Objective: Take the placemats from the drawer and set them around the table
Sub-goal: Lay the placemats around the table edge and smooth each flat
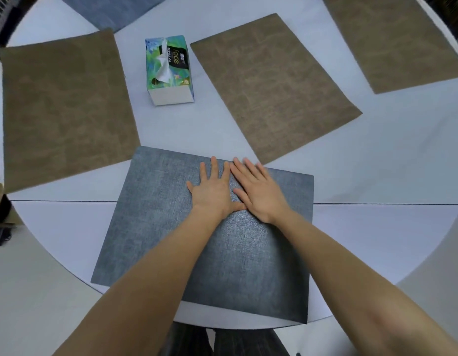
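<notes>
A blue-grey placemat point(155, 214) lies flat on the round white table point(377, 176), at the edge nearest me. Both my palms rest flat on its far half, side by side and touching: my left hand point(213, 190) and my right hand point(258, 188), fingers spread, holding nothing. Three brown placemats lie around the table: one at the left point(63, 106), one in the middle right point(274, 86), one at the far right point(397, 39). Another blue-grey placemat point(112, 9) sits at the far edge.
A tissue box point(168, 70) with a green and blue printed top stands between the left and middle brown mats. A seam point(389, 204) runs across the tabletop. Dark objects sit on the floor at the left point(1, 227).
</notes>
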`<state>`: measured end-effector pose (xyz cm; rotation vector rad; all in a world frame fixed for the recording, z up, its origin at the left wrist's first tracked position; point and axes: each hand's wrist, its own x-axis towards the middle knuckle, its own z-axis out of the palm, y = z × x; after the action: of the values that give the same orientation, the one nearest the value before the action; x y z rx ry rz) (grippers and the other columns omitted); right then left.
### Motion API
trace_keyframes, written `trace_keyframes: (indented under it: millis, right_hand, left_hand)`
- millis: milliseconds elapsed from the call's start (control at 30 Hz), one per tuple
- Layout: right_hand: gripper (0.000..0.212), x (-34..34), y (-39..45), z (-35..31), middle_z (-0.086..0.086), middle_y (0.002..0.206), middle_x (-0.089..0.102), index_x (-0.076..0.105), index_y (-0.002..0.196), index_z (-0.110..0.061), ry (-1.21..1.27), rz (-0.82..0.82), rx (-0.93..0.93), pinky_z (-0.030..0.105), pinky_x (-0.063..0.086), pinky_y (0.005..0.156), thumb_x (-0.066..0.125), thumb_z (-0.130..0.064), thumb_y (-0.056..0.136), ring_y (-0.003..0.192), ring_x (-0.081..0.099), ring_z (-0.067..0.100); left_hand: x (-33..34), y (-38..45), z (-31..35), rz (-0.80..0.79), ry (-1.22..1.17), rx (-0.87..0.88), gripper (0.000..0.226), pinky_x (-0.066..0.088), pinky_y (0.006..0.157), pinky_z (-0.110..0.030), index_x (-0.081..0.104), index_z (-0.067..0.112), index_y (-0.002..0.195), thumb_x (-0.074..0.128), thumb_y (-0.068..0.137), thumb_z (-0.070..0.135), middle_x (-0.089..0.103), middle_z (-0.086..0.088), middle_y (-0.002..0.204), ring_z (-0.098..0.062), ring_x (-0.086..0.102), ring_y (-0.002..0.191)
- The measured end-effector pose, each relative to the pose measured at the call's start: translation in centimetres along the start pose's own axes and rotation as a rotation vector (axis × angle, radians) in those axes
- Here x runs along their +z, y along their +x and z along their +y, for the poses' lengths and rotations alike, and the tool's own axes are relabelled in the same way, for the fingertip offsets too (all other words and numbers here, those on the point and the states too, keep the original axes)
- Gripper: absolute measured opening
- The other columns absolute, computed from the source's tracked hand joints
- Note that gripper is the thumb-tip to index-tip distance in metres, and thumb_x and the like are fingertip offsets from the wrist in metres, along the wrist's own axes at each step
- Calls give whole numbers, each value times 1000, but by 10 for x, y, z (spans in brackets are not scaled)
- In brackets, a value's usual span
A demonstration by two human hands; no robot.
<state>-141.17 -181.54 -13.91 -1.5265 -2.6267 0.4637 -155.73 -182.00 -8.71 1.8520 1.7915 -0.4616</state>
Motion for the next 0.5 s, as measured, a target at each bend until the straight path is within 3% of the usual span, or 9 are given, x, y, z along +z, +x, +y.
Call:
trace_keyframes:
  millis: [67,133,267,333,433,500]
  right_hand:
    - [62,0,-15,15,-5,161,5,9,153,-22,-74,-20,16,34,-2,121,14,-48,98,148,0,11]
    - [60,-3,-31,36,-3,160,11,14,153,-19,-90,14,89,34,1,121,20,-45,99,147,6,9]
    - [50,-23,-39,54,13,144,47,48,137,-4,-121,235,113,34,20,115,32,-32,98,133,46,25]
    - [47,-34,-20,53,18,143,46,48,135,-1,-81,300,172,38,29,112,45,-24,94,129,47,32]
    - [63,-44,25,57,25,150,30,36,140,2,-12,162,468,44,23,115,56,-29,89,139,28,39]
    - [57,-46,50,63,28,144,35,41,133,4,-39,39,555,46,29,111,53,-31,90,134,31,41]
  left_hand:
    - [0,0,0,0,13,0,117,19,111,-65,-12,24,154,59,75,72,-23,-4,159,-30,-15,148]
    - [-2,-1,0,-5,23,3,118,20,110,-65,-13,24,154,59,74,73,-23,-5,159,-31,-14,148]
    - [-1,-3,0,2,28,11,118,21,110,-65,-14,24,153,58,74,73,-22,-5,160,-32,-14,148]
    - [-1,-3,0,8,26,13,118,20,110,-65,-14,23,153,58,74,73,-22,-5,160,-32,-14,148]
    - [-1,-4,0,6,22,9,118,21,111,-64,-14,23,153,58,74,73,-22,-5,160,-31,-14,148]
    - [-1,-4,0,12,24,6,118,21,111,-64,-14,23,153,58,74,73,-22,-5,160,-31,-14,148]
